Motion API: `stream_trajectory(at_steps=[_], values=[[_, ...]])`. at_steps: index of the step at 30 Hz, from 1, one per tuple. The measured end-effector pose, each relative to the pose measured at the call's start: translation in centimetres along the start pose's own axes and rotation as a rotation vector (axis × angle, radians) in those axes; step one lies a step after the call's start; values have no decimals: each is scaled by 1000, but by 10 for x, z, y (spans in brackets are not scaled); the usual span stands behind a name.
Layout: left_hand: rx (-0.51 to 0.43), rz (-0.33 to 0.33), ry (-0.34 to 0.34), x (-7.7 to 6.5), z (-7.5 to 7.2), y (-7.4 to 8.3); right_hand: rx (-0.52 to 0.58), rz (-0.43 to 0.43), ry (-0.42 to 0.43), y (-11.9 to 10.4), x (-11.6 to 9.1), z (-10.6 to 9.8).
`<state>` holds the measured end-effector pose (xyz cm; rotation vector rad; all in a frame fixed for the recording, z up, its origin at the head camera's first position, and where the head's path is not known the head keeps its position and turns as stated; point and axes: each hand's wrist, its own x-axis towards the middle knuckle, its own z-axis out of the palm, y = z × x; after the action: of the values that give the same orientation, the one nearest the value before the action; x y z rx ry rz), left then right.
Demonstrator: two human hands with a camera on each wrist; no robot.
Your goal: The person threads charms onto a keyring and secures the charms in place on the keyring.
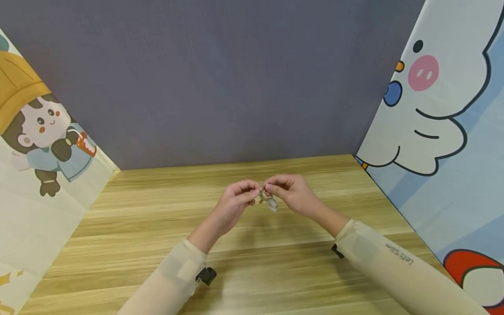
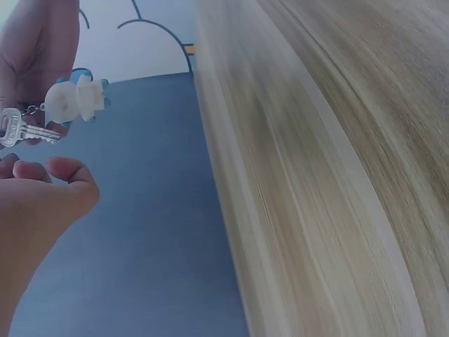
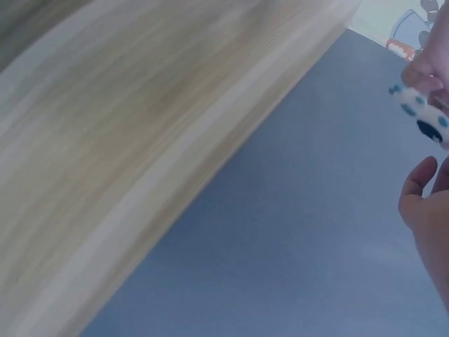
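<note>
Above the middle of the wooden table [image 1: 130,227], we see the left hand [image 1: 235,202] and the right hand [image 1: 293,192] meeting fingertip to fingertip, both raised off the surface. Between them hangs a silver key [image 2: 21,130] joined by a ring to a small white figure charm [image 2: 74,100]. Each hand pinches the keyring at its top; the charm dangles just below the pinching fingertips. In the left wrist view the key lies beside the charm, just above the left fingers [image 2: 59,172].
</note>
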<state>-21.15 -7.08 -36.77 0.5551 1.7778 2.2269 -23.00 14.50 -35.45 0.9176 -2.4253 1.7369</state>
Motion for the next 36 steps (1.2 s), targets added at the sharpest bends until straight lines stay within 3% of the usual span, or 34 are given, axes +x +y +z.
stream_trajectory(at_steps=[6,13,26,36], values=[[130,-34,41,1,-2,-1,-206,-119,-23,-1,0,-2],[223,-36,40,1,-5,-2,-290,-161,-22,1,-1,-2],[264,-42,20,0,-6,-4,-313,-205,-37,3,0,-2],[247,-16,-30,0,-7,-5,-210,-85,-39,4,0,-3]])
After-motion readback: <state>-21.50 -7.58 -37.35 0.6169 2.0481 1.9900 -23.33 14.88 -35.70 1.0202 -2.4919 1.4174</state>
